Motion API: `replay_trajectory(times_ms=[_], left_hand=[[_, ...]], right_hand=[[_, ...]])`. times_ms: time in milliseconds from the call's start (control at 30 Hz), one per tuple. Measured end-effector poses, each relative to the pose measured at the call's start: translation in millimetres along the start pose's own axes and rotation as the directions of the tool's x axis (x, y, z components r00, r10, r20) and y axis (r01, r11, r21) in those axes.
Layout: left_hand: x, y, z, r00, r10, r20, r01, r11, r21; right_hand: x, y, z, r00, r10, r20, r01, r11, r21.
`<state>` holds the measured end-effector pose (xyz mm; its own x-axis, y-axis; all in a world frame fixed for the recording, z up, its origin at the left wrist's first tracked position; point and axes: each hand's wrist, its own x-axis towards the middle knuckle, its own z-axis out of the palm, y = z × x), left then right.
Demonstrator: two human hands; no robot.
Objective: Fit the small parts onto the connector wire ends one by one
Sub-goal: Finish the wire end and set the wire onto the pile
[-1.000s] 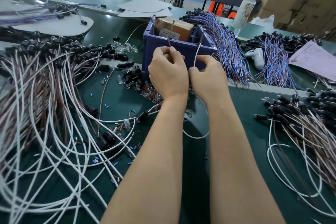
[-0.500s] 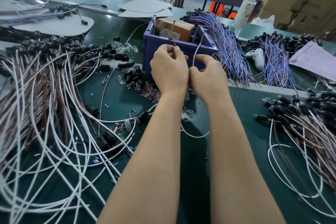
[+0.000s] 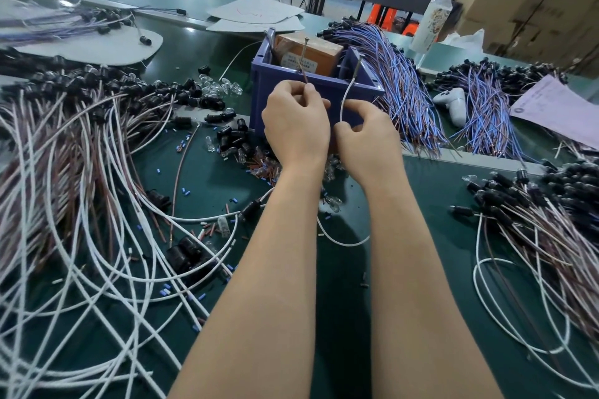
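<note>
My left hand (image 3: 296,125) pinches a brown wire (image 3: 304,58) whose bare metal end sticks up above the fingers. Close beside it, my right hand (image 3: 366,141) pinches a white wire (image 3: 348,92) that also rises upward with a metal tip. Both hands are held up in front of the purple bin (image 3: 324,87). The white wire loops down under my forearms onto the green mat (image 3: 340,240). Whatever small part lies between my fingers is hidden by the backs of my hands. Loose small blue and red sleeves (image 3: 181,143) and clear bulbs (image 3: 334,203) lie scattered below.
A big tangle of white and brown wires with black connectors (image 3: 81,146) fills the left. More such wires (image 3: 534,220) lie at right. Blue-purple wire bundles (image 3: 398,84) lie behind the bin, with a white bottle (image 3: 432,19) and paper sheets (image 3: 557,110) further back.
My right hand has slid a little right and away from the left, opening a small gap. Both wire ends stay upright, the brown one slightly higher.
</note>
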<state>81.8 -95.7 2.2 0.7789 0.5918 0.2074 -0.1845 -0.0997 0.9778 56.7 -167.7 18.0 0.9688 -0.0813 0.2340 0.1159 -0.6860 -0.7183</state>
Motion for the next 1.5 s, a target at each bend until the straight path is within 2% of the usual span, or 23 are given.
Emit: replay_trajectory(times_ms=[533,1033,1300,1400,1500], left_hand=[[-1,2,1,0.998,-0.023,0.054,0.024,1.000,-0.015],[1,2,-1,0.998,-0.046,0.046,0.049,0.997,-0.063],[0,1,-1,0.995,-0.030,0.100,0.036,0.998,-0.058],[-1,5,0,0.974,0.007,0.224,-0.031,0.994,0.104],[-9,12,2,0.873,-0.047,0.485,-0.089,0.963,0.254]], right_hand=[[1,1,0,1.000,-0.006,-0.016,0.007,1.000,0.012],[1,-1,1,1.000,-0.023,-0.009,0.023,0.999,0.023],[1,2,2,0.999,-0.034,-0.004,0.034,0.998,0.047],[5,6,-1,0.994,-0.015,-0.106,0.022,0.998,0.066],[8,10,-10,0.930,0.041,-0.366,0.010,0.990,0.138]])
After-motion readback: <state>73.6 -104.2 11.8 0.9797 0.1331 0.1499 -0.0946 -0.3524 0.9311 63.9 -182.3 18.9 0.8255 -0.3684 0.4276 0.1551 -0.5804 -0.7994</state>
